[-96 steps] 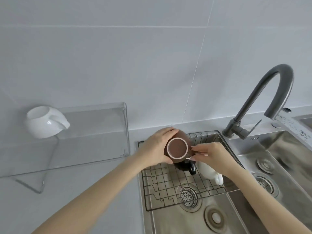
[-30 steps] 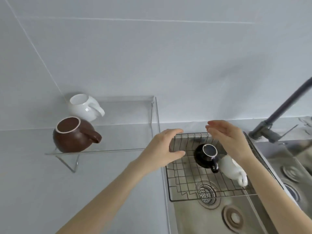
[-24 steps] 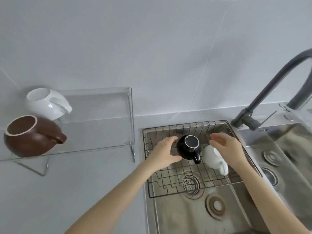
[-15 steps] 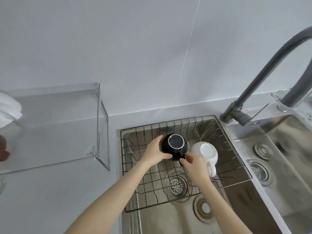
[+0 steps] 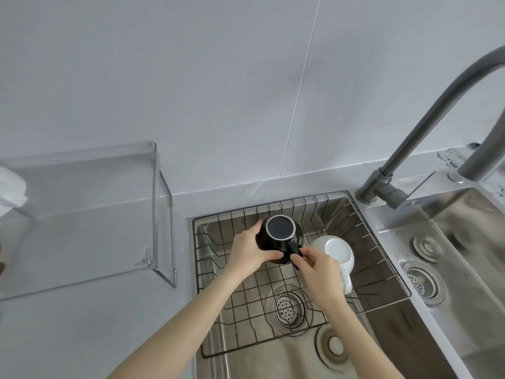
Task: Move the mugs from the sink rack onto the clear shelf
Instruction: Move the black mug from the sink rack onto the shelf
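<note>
Far left edge: sliver of a white mug point(image 5: 11, 187) up on the clear shelf point(image 5: 90, 214), mostly cut off by the frame, with a hint of something brown just below it at the border, too little showing to name. Clear shelf standing on the pale table point(image 5: 82, 310), its transparent right end panel just short of the sink.

Next over, wire sink rack point(image 5: 273, 296) sitting inside the steel sink point(image 5: 287, 359), drain strainer visible through the grid. Toward the back of the rack, black mug point(image 5: 280, 236), lying tilted with its round end facing up at the camera. Left hand point(image 5: 250, 251) curled around the mug's left flank, thumb across the lower front, fingers wrapped against the side. Right hand point(image 5: 318, 265) closed in at the mug's handle, fingertips pinching it at the lower right of the body. Both hands on the same mug, then; whether it is lifted off the wires or resting on them, cannot tell.

Just right of that, second white mug point(image 5: 337, 251) in the rack, tipped over, close beside the black one and partly behind the right hand.

Further right, grey faucet point(image 5: 426, 132) arching up from the sink's back ledge, and a second basin point(image 5: 464, 255) with its own drain.
</note>
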`<action>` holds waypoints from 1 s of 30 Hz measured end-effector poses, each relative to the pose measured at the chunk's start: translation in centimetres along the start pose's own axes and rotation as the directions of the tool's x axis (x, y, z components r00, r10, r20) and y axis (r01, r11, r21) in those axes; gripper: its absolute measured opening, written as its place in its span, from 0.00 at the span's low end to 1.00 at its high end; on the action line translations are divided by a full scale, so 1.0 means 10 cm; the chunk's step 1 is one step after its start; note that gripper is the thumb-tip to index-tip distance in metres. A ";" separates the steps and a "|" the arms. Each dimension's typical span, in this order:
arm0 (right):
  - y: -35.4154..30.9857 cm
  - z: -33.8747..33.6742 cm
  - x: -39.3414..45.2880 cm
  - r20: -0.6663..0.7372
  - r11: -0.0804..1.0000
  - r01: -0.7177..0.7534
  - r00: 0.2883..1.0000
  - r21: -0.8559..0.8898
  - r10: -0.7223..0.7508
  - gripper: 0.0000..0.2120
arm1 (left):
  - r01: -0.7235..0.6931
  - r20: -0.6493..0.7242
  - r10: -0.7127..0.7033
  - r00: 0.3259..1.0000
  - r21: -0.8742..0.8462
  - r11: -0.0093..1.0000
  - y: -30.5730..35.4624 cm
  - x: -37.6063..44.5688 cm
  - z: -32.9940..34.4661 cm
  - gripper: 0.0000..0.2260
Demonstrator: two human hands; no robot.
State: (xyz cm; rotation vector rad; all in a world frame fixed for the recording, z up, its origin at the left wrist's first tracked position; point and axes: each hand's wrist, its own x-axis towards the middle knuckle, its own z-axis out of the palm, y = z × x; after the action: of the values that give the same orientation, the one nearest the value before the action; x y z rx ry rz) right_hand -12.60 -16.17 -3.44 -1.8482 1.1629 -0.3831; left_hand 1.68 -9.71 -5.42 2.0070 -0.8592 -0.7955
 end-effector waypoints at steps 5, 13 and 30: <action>-0.73 -0.18 -0.22 -0.042 0.981 0.192 0.981 0.010 -0.192 0.06 | -0.152 -0.158 0.161 0.974 0.068 0.986 0.47 -0.27 -0.69 0.29; -1.88 0.02 -0.41 -0.025 0.881 0.465 0.885 0.089 -0.465 0.05 | -0.222 -0.410 0.226 0.884 0.058 0.973 0.86 -0.77 -1.85 0.26; -2.56 1.19 -0.21 0.207 0.898 0.423 0.875 0.118 -0.439 0.07 | -0.039 -0.524 0.020 0.851 -0.024 0.999 0.10 -0.78 -2.84 0.20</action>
State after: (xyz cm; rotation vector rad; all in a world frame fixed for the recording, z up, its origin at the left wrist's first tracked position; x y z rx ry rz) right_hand 8.45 -4.07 11.12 -2.0253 0.5659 -0.4388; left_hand 18.69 7.86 11.02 2.0274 -0.5455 -0.2087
